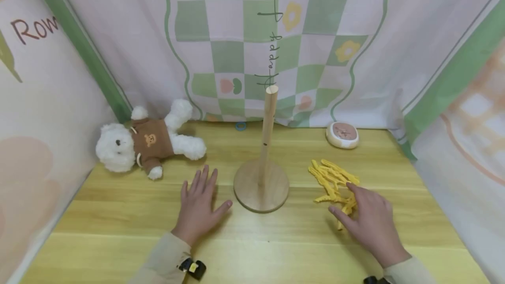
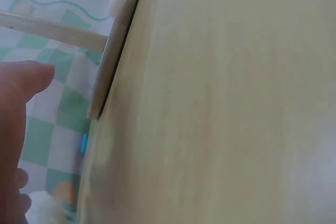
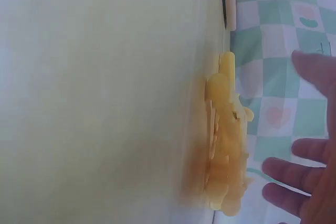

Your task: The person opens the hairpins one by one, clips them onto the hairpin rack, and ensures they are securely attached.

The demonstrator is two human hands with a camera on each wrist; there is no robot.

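Right fingers (image 1: 353, 192) partly hide yellow pieces (image 1: 334, 196); left wrist view's edge cuts off wooden pole (image 2: 58, 31).

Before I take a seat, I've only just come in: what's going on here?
A person's right hand hovers over a pile of yellow pieces, holding nothing. The left hand, spread open and also empty, is beside an upright wooden stand. A plush toy lies beyond that hand.

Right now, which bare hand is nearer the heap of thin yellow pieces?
The right hand, held beside and partly above the yellow heap; the left hand is on the other side of the pale wooden round-based stand.
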